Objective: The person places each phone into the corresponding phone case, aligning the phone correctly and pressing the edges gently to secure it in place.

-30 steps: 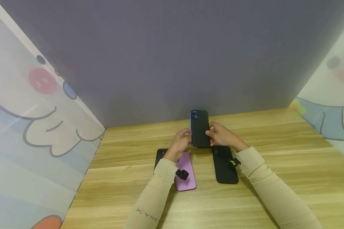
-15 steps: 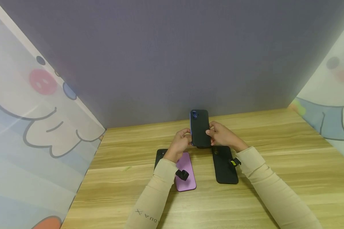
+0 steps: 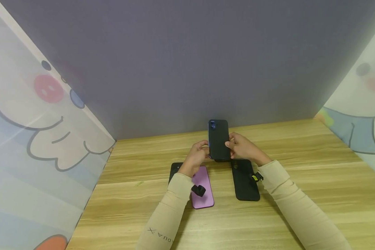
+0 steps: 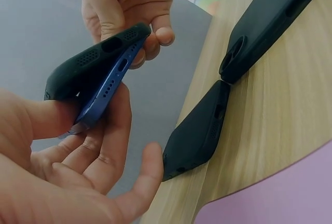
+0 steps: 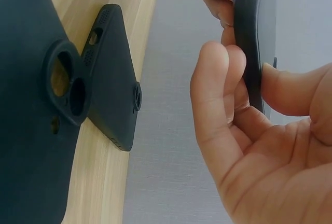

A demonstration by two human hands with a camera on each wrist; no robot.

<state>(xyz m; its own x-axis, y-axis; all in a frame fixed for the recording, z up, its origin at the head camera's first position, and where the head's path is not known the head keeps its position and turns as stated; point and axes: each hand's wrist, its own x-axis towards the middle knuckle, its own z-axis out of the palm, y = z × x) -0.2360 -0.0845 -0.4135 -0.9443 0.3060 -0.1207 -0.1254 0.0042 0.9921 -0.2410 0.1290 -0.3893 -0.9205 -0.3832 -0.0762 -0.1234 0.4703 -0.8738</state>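
Above the far part of the table, a black phone case point(image 3: 218, 139) is held with its back facing me. A blue phone point(image 4: 111, 81) lies partly inside it; in the left wrist view a wedge-shaped gap parts the two along one side. My left hand point(image 3: 196, 158) pinches that gapped side, thumb at the case's edge and fingers under the phone. On the opposite edge my right hand point(image 3: 243, 147) grips, its thumb on the back of the case and its fingers behind.
Under my right forearm lies a black case point(image 3: 245, 182) with a camera cutout. Another black case point(image 5: 111, 79) sits beyond it, mostly hidden in the head view. Beneath my left wrist are a pink-purple phone point(image 3: 206, 194) and a black phone point(image 3: 175, 168). A grey panel point(image 3: 187, 69) stands behind the table.
The held case and phone have shifted very slightly to the right. Both hands keep the same hold, and the things on the table stay put.
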